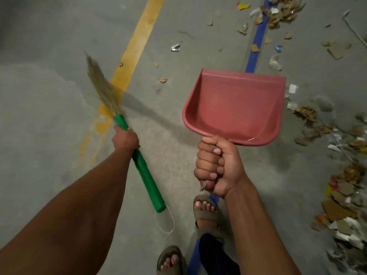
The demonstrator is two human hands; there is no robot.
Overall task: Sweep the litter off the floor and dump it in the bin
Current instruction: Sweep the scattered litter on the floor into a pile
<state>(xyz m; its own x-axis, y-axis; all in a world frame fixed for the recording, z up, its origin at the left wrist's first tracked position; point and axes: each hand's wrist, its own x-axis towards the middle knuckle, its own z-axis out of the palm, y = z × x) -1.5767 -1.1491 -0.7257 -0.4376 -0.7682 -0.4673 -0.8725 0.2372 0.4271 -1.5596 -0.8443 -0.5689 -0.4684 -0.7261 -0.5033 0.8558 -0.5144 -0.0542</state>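
Observation:
My left hand point(125, 138) grips the green handle of a grass broom point(148, 179); its straw bristles point(101, 86) point up and away, lifted off the floor. My right hand point(215, 165) is wrapped round the handle of a red plastic dustpan point(236, 108), held in the air with its hollow side facing me and nothing inside. Litter point(341, 197) of torn cardboard, paper and wrappers lies heaped along the right side of the concrete floor, with another pile point(282, 12) at the top right. No bin is in view.
A yellow painted line point(137, 42) and a blue line point(257, 42) run across the grey floor. Small scraps point(175, 47) lie scattered between them. My sandalled feet point(204, 211) stand at the bottom, on the blue line.

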